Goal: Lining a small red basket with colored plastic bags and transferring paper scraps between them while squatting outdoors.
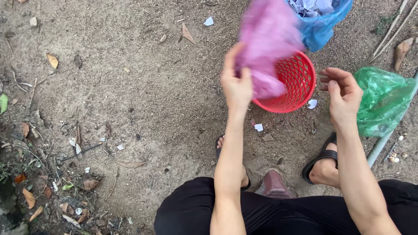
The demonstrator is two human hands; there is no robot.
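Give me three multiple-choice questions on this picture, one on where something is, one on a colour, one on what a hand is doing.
1. Where is the green bag?
A. Beside the right hand
B. Inside the red basket
C. Among the dry leaves

2. What colour is the bag holding the paper scraps?
A. Yellow
B. Blue
C. Black

3. What is the left hand doing?
A. Resting flat on the ground
B. Gripping a pink bag
C. Holding a sandal

Answers:
1. A, since the green bag lies on the ground just past the right hand.
2. B, since the scraps sit in the blue bag at the top edge.
3. B, since the left hand pinches the blurred pink bag above the basket, while the right hand is open and holds nothing.
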